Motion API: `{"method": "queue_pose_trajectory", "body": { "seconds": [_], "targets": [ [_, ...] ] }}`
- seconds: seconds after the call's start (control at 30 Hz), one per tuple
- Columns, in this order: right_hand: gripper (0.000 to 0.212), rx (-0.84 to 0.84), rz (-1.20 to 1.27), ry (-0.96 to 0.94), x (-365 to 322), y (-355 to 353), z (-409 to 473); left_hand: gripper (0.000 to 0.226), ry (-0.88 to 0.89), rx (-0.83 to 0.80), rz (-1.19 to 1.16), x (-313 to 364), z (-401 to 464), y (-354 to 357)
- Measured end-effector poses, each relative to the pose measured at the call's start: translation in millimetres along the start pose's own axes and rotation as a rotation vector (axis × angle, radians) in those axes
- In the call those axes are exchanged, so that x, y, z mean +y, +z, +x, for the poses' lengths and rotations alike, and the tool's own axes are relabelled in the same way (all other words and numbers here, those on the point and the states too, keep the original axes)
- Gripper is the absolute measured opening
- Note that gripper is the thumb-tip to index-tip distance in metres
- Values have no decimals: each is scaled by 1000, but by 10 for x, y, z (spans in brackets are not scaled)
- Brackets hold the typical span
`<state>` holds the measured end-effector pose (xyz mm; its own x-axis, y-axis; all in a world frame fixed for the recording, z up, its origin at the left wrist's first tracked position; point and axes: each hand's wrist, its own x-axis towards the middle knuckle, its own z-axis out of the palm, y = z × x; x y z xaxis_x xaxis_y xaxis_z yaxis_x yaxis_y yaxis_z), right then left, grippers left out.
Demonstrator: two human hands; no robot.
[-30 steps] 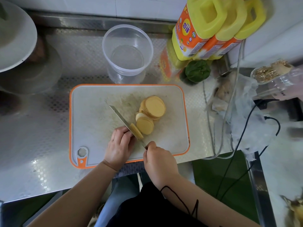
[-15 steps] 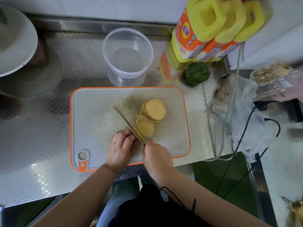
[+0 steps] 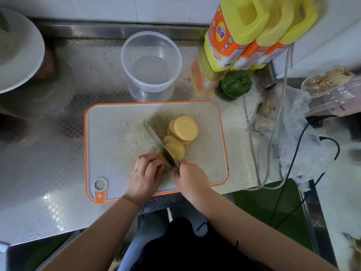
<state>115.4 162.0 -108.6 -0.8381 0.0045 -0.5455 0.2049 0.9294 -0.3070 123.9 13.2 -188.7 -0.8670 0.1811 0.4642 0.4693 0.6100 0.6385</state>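
Print on the orange bottles (image 3: 230, 53) is too blurred to read.

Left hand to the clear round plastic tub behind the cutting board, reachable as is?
Probably yes, once freed. The left hand grips the yellow potato end beside the steel knife; the white cutting board left of its blade is bare up to the clear round plastic tub, so nothing blocks it.

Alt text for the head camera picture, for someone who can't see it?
Two hands slice a yellow vegetable on a white cutting board: the right hand grips the knife, the left hand holds the vegetable. Round slices lie beside the blade; a clear tub, a green pepper and yellow bottles stand behind on the steel counter.
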Motion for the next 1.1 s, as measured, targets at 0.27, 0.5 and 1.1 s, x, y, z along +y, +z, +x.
{"method": "queue_pose_trajectory", "body": {
  "seconds": [0.27,0.5,1.1],
  "targets": [
    [35,196,-227,-157,-182,-120,-436,17,-5,37,17,-20,-22,24],
    [47,178,-280,-77,-227,-141,-485,17,9,27,29,-35,-25,52],
    [10,57,-199,-81,-192,-68,-273,11,-16,49,-8,-15,6,85]
  ]
}}
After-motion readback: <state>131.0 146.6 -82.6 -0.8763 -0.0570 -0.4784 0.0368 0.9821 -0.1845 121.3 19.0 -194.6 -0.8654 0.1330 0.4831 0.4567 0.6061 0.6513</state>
